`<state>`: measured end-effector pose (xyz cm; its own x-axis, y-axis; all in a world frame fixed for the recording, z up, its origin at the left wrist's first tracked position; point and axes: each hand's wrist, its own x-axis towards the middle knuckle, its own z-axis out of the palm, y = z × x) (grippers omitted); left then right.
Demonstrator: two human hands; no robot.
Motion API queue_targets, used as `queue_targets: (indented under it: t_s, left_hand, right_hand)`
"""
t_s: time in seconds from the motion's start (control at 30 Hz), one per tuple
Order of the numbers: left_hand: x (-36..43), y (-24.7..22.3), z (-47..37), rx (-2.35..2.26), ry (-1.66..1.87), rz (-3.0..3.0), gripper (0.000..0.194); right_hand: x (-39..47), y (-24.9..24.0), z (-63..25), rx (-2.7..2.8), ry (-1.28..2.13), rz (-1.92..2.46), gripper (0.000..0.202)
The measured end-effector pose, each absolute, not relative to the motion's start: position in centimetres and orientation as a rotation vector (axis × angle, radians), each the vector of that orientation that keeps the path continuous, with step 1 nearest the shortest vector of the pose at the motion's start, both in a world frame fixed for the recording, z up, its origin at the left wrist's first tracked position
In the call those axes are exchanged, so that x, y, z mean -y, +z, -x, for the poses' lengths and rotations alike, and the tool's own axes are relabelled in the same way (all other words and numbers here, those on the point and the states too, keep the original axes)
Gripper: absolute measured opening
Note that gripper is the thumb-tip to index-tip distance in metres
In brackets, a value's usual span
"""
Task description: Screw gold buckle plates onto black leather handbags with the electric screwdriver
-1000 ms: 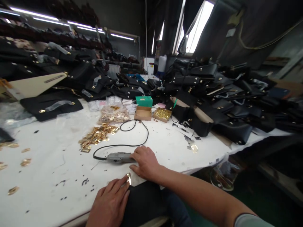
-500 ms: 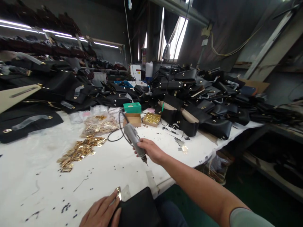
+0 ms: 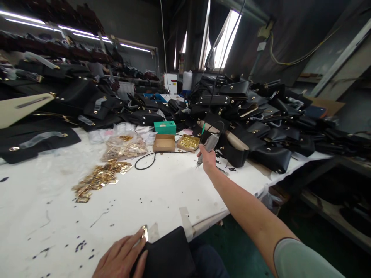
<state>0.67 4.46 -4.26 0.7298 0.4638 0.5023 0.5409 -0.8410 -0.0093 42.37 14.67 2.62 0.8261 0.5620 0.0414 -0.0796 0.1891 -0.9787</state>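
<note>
We find the room dim overall, with daylight entering through a window (image 3: 230,38) right of centre, its pane blown out to plain white. Tube lights (image 3: 135,48) at the upper left glow as hard, bright streaks. The white counter (image 3: 130,216) is the brightest broad surface, while we lose detail in the black bags (image 3: 269,156) and the shadowed floor (image 3: 246,251) beneath. Small glints flare on the gold pieces (image 3: 101,177) and the gold plate (image 3: 145,233). We see wide-angle stretching toward the edges, softness in the background, and slight blur on the power tool (image 3: 211,142).
</note>
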Motion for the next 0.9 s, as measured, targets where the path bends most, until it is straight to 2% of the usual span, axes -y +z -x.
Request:
queue_targets:
  t_s: [0.23, 0.9]
  left_hand:
    - [-4.3, -4.1, -0.8, 0.874, -0.733, 2.819, 0.040]
    - [-3.7, -3.4, -1.1, 0.904, -0.704, 2.785, 0.039]
  right_hand:
    - [-14.8, 1.5, -42.5, 0.451, 0.409, 1.408, 0.049]
    - [-13.8, 2.7, -41.2, 0.487, 0.408, 1.479, 0.049]
